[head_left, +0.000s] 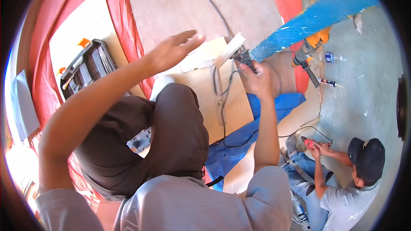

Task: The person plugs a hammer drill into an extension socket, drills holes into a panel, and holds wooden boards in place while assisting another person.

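Observation:
My left hand [177,50] is raised over the wooden board, fingers stretched out and nothing in it. My right hand [258,77] is wrapped round a dark power tool [243,56] with a cable. Beside the tool's front is a narrow pale strip [231,49], tilted; whether they touch is hard to tell. Under both lies a light wooden board [237,105], with a loop of dark cable across it. A white marked piece [198,65] rests on the board between my hands.
An open tool case [87,70] is at the left. A blue plank [314,17] slants at the upper right above an orange drill [310,47]. A bottle [329,57] and a sealant tube [329,83] lie right. A co-worker [355,188] holds a red tool [308,142].

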The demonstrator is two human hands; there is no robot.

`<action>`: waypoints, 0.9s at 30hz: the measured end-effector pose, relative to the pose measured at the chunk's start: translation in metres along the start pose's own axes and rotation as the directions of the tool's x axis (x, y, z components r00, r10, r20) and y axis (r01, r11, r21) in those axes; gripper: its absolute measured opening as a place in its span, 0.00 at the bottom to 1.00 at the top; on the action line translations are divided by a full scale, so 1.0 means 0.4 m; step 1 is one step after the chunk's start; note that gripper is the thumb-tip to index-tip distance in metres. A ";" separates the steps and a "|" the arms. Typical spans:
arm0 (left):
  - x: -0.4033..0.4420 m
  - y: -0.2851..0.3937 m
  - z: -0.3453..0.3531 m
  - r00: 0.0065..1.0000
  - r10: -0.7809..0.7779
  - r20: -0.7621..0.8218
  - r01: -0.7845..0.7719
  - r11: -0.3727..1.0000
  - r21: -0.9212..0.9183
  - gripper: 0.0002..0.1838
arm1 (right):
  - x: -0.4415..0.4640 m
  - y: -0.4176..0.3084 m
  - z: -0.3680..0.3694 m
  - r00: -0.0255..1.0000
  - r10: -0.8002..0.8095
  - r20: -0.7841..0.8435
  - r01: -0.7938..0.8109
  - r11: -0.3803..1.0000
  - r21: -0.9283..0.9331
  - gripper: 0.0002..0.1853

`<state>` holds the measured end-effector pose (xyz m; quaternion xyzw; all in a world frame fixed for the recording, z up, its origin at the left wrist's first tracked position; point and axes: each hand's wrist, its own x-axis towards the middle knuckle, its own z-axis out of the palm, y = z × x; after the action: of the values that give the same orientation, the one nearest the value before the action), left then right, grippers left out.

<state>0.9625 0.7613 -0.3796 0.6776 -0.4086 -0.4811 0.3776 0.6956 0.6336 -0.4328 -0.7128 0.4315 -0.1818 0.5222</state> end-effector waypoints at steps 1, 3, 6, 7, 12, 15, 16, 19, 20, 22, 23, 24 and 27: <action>0.042 0.006 0.047 1.000 0.004 0.025 0.003 0.967 -0.256 0.37 | -0.017 -0.022 0.018 1.000 -0.004 -0.004 0.004 1.000 0.001 0.15; 0.093 -0.018 0.141 0.987 0.159 0.008 -0.158 0.984 -0.081 0.34 | -0.050 -0.060 0.072 1.000 0.001 -0.024 -0.001 1.000 0.017 0.14; 0.112 -0.046 0.206 0.995 0.080 -0.055 -0.073 0.990 0.119 0.31 | -0.081 -0.071 0.124 0.995 0.005 -0.101 -0.017 0.993 -0.115 0.14; 0.129 -0.062 0.216 0.995 0.066 -0.077 -0.048 0.977 0.209 0.31 | -0.092 -0.067 0.134 0.990 -0.063 -0.126 0.040 0.983 -0.180 0.16; 0.192 -0.141 0.333 0.969 0.004 -0.248 0.014 0.997 0.072 0.33 | -0.129 -0.024 0.152 0.956 -0.011 -0.292 -0.093 0.936 -0.341 0.19; 0.146 -0.091 0.328 0.969 -0.133 -0.209 0.142 0.990 0.029 0.34 | -0.156 0.003 0.175 0.929 -0.024 -0.369 -0.110 0.935 -0.339 0.17; 0.150 -0.115 0.308 0.965 -0.143 -0.222 0.159 0.986 0.057 0.34 | -0.162 -0.010 0.167 0.944 0.015 -0.329 -0.123 0.943 -0.310 0.18; 0.205 -0.286 0.128 0.873 -0.376 -0.310 0.340 0.926 -0.164 0.37 | -0.203 -0.054 0.048 0.961 0.079 -0.264 -0.144 0.961 -0.236 0.19; 0.196 -0.328 0.089 0.862 -0.399 -0.312 0.321 0.907 -0.274 0.38 | -0.186 0.005 0.012 0.936 0.114 -0.333 -0.211 0.939 -0.272 0.20; 0.148 -0.363 0.116 0.953 -0.096 -0.289 -0.036 0.907 -0.419 0.44 | -0.103 0.159 -0.018 0.906 0.185 -0.381 -0.302 0.912 -0.276 0.22; 0.146 -0.333 0.144 0.971 -0.145 -0.189 0.019 0.838 -0.546 0.45 | -0.023 0.217 -0.039 0.901 0.197 -0.386 -0.311 0.915 -0.258 0.23; 0.153 -0.305 0.174 0.982 -0.172 -0.072 0.084 0.751 -0.655 0.46 | 0.050 0.274 -0.049 0.871 -0.041 -0.490 -0.241 0.834 -0.497 0.22; 0.130 -0.196 0.216 0.996 -0.086 0.004 0.055 0.598 -0.799 0.47 | 0.185 0.204 -0.075 0.682 -0.449 -0.577 0.020 0.801 -0.599 0.20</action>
<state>0.9050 0.7334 -0.4902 0.4616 -0.1172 -0.6153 0.6282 0.6811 0.5497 -0.5090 -0.7601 0.5279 -0.3732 0.0650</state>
